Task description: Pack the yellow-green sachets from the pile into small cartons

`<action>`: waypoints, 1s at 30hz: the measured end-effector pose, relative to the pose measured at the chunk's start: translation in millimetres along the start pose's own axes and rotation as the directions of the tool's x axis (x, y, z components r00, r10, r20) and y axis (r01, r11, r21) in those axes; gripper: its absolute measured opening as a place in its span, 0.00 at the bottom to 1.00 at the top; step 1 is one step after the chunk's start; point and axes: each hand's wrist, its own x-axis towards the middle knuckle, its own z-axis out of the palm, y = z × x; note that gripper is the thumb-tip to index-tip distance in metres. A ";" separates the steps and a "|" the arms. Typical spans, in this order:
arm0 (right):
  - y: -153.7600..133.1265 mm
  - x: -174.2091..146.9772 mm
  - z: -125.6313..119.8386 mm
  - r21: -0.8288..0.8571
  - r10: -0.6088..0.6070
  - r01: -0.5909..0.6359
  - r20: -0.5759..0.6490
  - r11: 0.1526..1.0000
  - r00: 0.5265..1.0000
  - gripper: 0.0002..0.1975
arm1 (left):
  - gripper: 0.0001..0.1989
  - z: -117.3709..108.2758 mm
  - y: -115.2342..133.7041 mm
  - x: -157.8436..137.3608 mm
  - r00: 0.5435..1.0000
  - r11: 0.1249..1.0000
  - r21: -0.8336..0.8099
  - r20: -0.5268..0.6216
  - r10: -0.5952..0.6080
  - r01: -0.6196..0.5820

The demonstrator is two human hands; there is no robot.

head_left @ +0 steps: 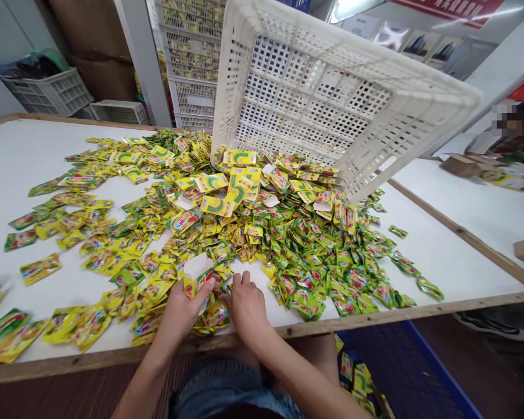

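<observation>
In my left hand (186,305) is a small yellow carton (196,279), its white flap open at the top. My thumb presses on its printed side. Just to the right, my right hand (248,305) is held low over the table with its fingers curled. Its thumb side meets some sachets (213,314) by the table edge; whatever is between the fingers is hidden. Ahead of both hands spreads a heap of shiny sachets, yellow ones (152,262) toward the left and green ones (314,279) toward the right. Several flat or folded cartons (240,186) lie on top.
A large white plastic crate (362,110) leans tilted at the back, its open side facing me. The white table (9,157) has a wooden rim. Below on the right, a blue crate (402,361) stands beside more sachets. Stacked crates (192,70) rise behind; a person (519,122) is at far right.
</observation>
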 end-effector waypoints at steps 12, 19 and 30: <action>66.1 8.2 -27.6 0.685 0.012 0.005 -0.021 0.728 1.000 0.12 | 0.22 19.7 14.2 -20.7 0.976 0.961 -0.213 0.169 -0.139 0.174; 78.0 -5.5 -31.7 0.955 0.003 0.061 -0.065 0.292 0.998 0.14 | 0.22 56.0 8.6 -31.5 0.928 0.932 -0.255 0.334 -0.163 0.256; 102.3 -13.4 -52.4 0.903 0.145 0.154 -0.229 0.401 0.963 0.10 | 0.18 81.5 -3.0 -21.0 0.907 0.907 -0.329 0.405 -0.116 0.263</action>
